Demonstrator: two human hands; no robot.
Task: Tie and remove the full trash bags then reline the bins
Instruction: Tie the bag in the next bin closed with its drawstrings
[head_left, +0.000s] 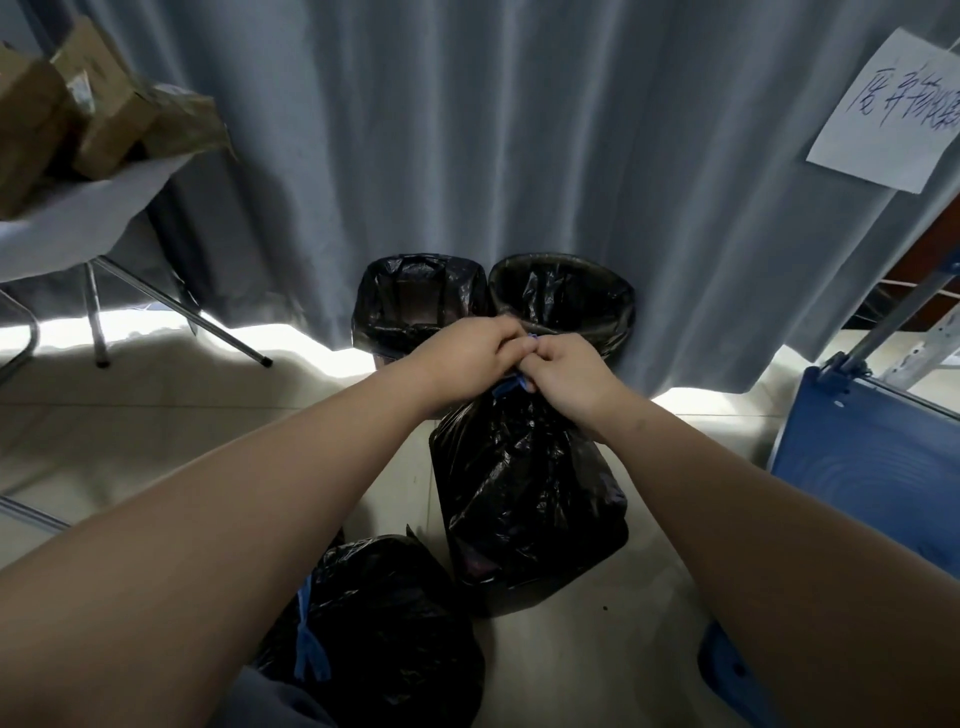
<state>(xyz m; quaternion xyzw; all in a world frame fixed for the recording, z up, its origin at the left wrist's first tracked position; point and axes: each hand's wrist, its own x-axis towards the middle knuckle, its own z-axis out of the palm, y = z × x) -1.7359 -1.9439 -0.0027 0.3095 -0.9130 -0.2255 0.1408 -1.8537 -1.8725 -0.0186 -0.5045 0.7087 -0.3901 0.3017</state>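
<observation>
A full black plastic trash bag stands upright on the pale tiled floor in the middle of the view. Its neck is gathered at the top. The left hand and the right hand meet at that neck, knuckles touching. The fingers of both are curled tight and pinch the bag's blue drawstring, which shows only as short bits between them.

Just behind the hands, a square bin lined with black plastic and a round bin lined with black plastic sit side by side against a grey-blue pleated curtain. The hands hide part of both front rims.

A second full black bag, closed with a blue tie, lies at lower left, partly covered by the left forearm.

At the right, a blue plastic panel stands near the held bag. A white paper sheet with handwriting hangs on the curtain above it.

At upper left, brown cardboard boxes rest on a white-covered table with metal legs.
</observation>
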